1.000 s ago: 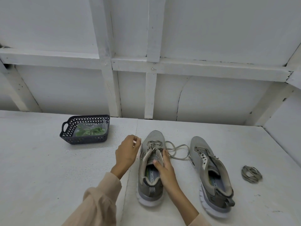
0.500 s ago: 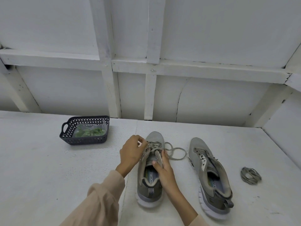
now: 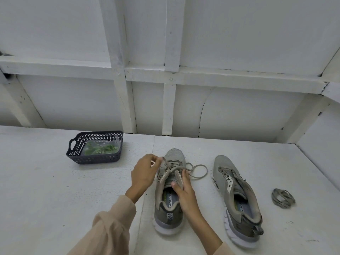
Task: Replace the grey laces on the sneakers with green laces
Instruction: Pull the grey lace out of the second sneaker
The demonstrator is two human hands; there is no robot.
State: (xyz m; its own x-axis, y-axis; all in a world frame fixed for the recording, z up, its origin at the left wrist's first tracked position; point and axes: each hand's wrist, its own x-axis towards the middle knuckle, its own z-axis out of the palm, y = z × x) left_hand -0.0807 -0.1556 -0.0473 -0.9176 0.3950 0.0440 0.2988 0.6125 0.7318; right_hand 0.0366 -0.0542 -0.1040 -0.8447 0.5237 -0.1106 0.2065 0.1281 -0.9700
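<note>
Fingertips of the left hand (image 3: 145, 172) pinch the grey lace (image 3: 172, 165) at the eyelets of the near sneaker (image 3: 174, 155), probably to draw it out. The right hand (image 3: 184, 192) grips the shoe's opening to steady it. The unlaced sneaker (image 3: 226, 173) lies at three o'clock; green laces (image 3: 103, 150) wait in the basket (image 3: 95, 159) at ten o'clock.

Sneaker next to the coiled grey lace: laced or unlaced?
Unlaced. The sneaker shows bare eyelets; the coiled grey lace lies apart beside it.
</note>
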